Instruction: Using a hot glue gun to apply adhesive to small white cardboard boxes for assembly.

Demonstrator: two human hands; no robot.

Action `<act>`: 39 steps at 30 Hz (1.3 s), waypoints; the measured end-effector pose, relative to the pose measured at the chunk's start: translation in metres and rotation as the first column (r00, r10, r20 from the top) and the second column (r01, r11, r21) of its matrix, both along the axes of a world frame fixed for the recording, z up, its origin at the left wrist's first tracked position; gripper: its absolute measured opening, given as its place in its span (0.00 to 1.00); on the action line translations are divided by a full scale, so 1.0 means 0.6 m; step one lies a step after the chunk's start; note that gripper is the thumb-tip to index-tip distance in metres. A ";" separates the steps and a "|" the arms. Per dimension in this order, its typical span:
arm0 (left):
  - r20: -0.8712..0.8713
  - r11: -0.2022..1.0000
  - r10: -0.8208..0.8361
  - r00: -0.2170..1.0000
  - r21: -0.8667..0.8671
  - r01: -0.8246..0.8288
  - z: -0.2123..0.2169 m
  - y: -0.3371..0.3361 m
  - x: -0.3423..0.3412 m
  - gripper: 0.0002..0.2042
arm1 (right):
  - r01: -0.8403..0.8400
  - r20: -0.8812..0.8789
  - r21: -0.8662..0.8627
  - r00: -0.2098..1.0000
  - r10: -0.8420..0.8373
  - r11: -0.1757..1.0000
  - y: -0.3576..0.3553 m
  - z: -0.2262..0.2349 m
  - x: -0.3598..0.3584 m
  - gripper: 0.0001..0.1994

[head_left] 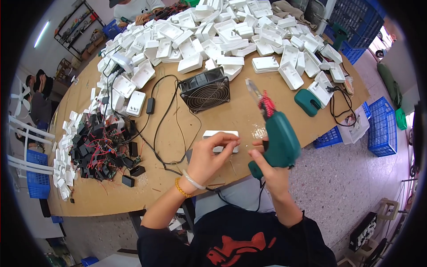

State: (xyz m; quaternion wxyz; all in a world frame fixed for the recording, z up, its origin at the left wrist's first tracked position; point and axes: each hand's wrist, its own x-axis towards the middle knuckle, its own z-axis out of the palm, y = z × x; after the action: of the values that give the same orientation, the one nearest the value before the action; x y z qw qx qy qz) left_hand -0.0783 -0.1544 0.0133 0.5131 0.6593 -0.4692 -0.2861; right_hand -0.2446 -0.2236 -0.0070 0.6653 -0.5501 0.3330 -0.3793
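In my right hand (272, 173) is a corded green gun-shaped tool (283, 140). Red-and-white wrapping circles its front end, and a long narrow tip points up and away from me. My left hand (213, 153) is closed, thumb and forefinger pinched together over a small white plastic case (221, 133). Whatever is between those fingertips, if anything, is too small to make out. The hand partly covers the case, which lies on the brown tabletop (173, 196). Beyond it stands a black square fan (205, 90) with a wire grille.
White plastic cases (191, 62) heap across the far side. At left lies a pile of black modules with red wires (100, 147). A black cable (155, 133) loops over the table. A green object (307, 102) sits right; blue crates (382, 127) stand beyond. Another person (135, 11) sits opposite.
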 end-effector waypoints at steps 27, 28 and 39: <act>0.256 0.984 0.096 0.962 -0.168 -0.054 -0.061 0.019 0.026 0.06 | -0.004 0.223 0.289 0.973 -0.063 0.957 0.025 0.005 -0.027 0.17; 0.217 0.979 0.130 0.967 -0.184 -0.091 -0.059 0.017 0.022 0.05 | -0.039 0.268 0.368 0.961 -0.066 0.929 0.038 0.006 -0.016 0.17; 0.325 0.942 0.325 0.888 -0.200 -0.271 -0.077 -0.013 -0.037 0.06 | -0.009 0.364 0.391 0.920 -0.145 0.920 0.033 -0.067 0.041 0.17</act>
State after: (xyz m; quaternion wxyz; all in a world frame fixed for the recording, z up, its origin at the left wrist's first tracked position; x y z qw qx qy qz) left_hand -0.1004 -0.1623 -0.0331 0.5059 0.7241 -0.4665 -0.0449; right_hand -0.2202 -0.2038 -0.0473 0.7989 -0.3108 0.2825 -0.4306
